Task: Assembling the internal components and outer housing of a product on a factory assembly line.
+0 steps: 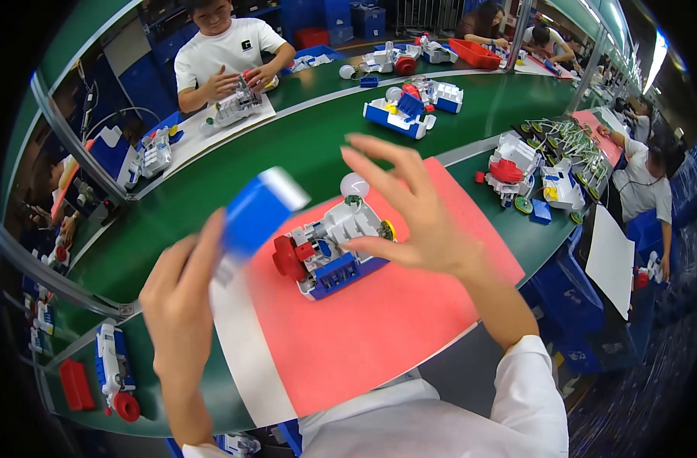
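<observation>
Raised at the left, my left hand (177,305) grips a blue plastic piece (258,217) with a white end, blurred by motion. A half-built toy (344,237) lies on the pink sheet (394,328) between my hands. Its white shell stands open, showing inner compartments and wires; a red round part sits at its left, a blue side faces me and a whitish globe rises at its far side. Over the toy's right end hovers my right hand (421,221), fingers spread and nothing in them. Its thumb overlaps the toy; whether it touches cannot be made out.
Half-built toys (413,111) stand on the green conveyor belt (310,145) beyond. To the right lie more toys (512,168) and a heap of wired parts (566,149). A red tray (76,385) is at the lower left. Across the belt, a person (230,57) handles another toy.
</observation>
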`<state>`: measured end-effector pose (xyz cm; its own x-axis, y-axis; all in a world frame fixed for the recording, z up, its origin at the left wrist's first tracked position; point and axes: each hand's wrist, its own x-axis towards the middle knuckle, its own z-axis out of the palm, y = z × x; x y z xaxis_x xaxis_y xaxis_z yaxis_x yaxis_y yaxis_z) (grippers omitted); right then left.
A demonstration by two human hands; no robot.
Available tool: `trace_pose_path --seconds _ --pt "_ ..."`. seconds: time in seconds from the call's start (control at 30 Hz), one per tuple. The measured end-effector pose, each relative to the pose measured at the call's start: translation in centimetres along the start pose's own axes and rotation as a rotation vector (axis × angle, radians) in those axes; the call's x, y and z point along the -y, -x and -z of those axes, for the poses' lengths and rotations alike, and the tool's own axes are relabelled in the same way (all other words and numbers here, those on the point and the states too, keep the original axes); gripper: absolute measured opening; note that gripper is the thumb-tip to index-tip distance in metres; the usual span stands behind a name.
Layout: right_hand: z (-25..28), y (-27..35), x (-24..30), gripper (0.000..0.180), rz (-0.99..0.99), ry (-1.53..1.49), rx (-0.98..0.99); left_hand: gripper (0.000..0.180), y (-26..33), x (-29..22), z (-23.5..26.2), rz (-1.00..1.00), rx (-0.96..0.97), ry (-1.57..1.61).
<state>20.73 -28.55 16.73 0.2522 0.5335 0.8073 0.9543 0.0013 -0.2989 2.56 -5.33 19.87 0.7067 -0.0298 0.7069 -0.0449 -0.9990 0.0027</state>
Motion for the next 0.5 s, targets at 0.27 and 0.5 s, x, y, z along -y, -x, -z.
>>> trace_pose_path --seconds 0.27,0.5 --pt "5.8 -4.3 -1.7 0.082 -0.266 -0.039 0.551 0.053 -9.7 -4.9 -7.0 -0.675 0.015 -0.062" --pt "8.1 -3.0 -2.8 0.07 -0.639 -0.244 0.759 0.047 -11.0 -6.5 -10.7 -0.875 -0.11 0.06"
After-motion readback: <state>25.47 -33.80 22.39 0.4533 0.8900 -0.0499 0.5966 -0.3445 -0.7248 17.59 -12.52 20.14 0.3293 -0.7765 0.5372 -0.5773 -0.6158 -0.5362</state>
